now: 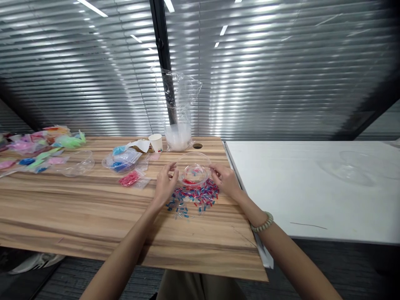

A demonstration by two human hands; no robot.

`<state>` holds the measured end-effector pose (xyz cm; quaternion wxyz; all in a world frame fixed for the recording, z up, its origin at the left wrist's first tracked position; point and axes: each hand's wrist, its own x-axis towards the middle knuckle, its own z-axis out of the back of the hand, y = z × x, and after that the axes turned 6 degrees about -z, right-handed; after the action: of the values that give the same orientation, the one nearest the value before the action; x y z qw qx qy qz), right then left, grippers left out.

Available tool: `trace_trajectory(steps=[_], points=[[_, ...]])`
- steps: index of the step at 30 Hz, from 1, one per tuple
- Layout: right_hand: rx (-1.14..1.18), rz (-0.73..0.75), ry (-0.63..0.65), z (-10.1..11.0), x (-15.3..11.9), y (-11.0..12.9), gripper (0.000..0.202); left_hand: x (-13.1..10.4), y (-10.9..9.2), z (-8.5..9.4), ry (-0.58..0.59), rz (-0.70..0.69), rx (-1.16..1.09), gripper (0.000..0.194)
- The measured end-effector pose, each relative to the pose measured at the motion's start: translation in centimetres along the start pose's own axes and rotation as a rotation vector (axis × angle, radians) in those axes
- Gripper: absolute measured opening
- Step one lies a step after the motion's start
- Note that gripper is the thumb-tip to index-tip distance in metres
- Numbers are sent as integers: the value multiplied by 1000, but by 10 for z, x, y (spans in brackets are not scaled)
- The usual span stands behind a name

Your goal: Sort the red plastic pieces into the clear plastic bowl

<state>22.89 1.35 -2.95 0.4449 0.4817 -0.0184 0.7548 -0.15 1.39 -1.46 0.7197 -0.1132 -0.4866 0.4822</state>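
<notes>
A clear round plastic bowl (194, 156) is between my hands over the wooden table, with its rim toward the back. My left hand (167, 179) is at its left side, thumb and fingers curled close to the rim. On the right, my right hand (225, 178) pinches the rim between thumb and fingers. Below and in front of the bowl lies a loose heap of small red, blue and clear tube-like pieces (203, 196). Some show through the bowl's clear wall; whether any are inside I cannot tell.
A bag of pink-red pieces (129, 179) lies left of my hands. Behind it stand a clear bowl with blue packets (120, 161), a paper cup (155, 143) and a tall plastic bag (178, 135). Colourful packets (65, 141) pile up far left. A white table (296, 187) adjoins on the right.
</notes>
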Motion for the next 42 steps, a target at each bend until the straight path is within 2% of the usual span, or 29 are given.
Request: trace_trajectory(steps=[22, 27, 42], points=[[-23, 14, -10, -1, 0, 0, 20, -1, 3, -1, 50, -48, 77, 26], [-21, -3, 25, -2, -1, -1, 21, -1, 3, -1, 46, -83, 93, 25], [-25, -20, 63, -1, -1, -1, 23, -1, 1, 0, 97, -72, 91, 26]])
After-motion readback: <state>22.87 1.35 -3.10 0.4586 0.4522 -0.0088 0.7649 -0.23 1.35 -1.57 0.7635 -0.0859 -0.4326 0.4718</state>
